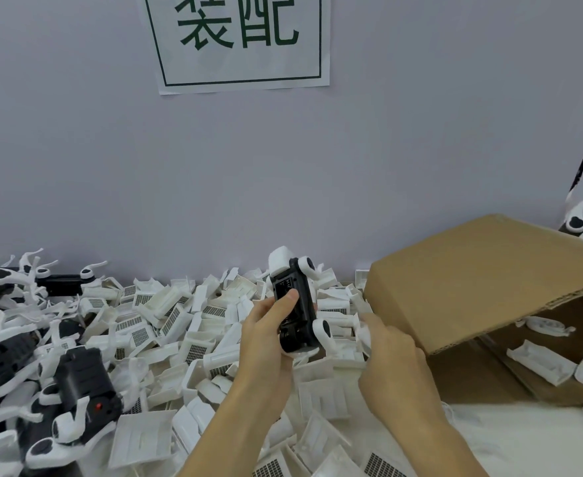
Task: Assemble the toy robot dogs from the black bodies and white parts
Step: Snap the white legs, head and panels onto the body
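Note:
My left hand (269, 333) grips a black toy dog body (295, 309) held belly-up above the table, thumb pressed on its underside. The body carries a white head piece at its far end and white legs on its right side. Just right of the body, my right hand (391, 356) pinches a small white part (364, 333) close to the lower white leg. A big heap of loose white parts (186, 325) covers the table under and left of both hands.
Several black-and-white dogs (76, 390) lie piled at the left. An open cardboard box (482, 280) with white parts inside lies on its side at the right. A wall with a paper sign (238, 43) stands behind the table.

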Available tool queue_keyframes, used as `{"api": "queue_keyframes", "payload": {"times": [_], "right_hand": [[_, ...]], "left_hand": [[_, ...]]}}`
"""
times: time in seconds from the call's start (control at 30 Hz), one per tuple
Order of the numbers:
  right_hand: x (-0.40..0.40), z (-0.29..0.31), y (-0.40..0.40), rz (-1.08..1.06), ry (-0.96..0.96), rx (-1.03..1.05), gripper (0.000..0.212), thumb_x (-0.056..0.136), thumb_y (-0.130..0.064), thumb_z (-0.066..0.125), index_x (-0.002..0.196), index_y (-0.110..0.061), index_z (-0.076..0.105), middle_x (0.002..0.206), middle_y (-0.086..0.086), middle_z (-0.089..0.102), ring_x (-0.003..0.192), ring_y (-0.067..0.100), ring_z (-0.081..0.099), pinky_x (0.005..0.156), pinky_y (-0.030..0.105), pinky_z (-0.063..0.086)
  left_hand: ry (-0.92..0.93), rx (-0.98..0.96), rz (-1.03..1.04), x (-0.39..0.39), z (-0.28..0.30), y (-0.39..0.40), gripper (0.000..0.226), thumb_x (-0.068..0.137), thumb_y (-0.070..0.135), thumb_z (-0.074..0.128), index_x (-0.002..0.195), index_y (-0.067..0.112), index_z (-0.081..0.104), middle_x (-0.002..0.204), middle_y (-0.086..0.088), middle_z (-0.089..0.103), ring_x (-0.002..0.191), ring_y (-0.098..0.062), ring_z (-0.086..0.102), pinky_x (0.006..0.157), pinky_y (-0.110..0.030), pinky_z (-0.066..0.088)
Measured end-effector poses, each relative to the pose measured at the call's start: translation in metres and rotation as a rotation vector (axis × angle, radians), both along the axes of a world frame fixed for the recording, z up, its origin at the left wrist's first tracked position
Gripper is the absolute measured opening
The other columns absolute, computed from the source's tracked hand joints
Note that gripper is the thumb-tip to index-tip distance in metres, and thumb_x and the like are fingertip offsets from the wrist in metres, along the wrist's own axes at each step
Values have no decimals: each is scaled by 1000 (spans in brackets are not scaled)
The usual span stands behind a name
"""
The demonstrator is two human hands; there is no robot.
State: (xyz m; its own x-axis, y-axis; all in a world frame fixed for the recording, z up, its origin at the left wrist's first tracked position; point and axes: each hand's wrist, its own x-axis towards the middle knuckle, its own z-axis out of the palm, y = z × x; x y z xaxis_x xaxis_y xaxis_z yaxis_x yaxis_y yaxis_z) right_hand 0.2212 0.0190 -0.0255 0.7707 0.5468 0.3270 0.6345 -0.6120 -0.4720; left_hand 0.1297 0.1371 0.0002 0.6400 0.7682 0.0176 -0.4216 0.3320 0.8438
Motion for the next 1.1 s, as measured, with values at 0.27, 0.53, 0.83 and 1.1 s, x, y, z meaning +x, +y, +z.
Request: {"api": "queue_keyframes", "payload": {"times": [0.27, 0.53, 0.83, 1.1], "right_hand": [[7, 42, -15, 245, 106, 734, 67, 86, -11, 77, 125, -51, 40, 99, -11, 62, 80, 15, 66, 70, 18, 50], [7, 68, -27, 582, 345, 488, 74, 72, 4, 84, 110, -55, 61, 96, -10, 74, 78, 18, 72, 76, 32, 61], [9, 59, -21, 370, -50, 553, 43, 74, -24, 89, 105, -42, 65, 99, -15, 61, 85, 3, 61, 74, 9, 49], [9, 47, -15, 40, 3, 463, 35, 81, -60, 71, 67, -29, 63, 60, -10, 62, 59, -1, 59, 53, 12, 43]], "left_hand": [[157, 97, 70, 1, -9, 4, 38, 86, 28, 77, 117, 12, 61, 97, -13, 77, 82, -28, 74, 66, -40, 57], [242, 240, 5, 4, -7, -2, 23, 91, 38, 70, 106, 23, 61, 81, 6, 77, 69, -9, 73, 56, -26, 52], [208, 396, -256, 3, -11, -13, 74, 64, 59, 76, 122, 19, 56, 100, 4, 78, 99, -17, 74, 89, -39, 57], [229, 448, -113, 6, -13, -14, 54, 76, 45, 77, 120, 27, 53, 108, 6, 76, 98, -12, 74, 88, -35, 60]]}}
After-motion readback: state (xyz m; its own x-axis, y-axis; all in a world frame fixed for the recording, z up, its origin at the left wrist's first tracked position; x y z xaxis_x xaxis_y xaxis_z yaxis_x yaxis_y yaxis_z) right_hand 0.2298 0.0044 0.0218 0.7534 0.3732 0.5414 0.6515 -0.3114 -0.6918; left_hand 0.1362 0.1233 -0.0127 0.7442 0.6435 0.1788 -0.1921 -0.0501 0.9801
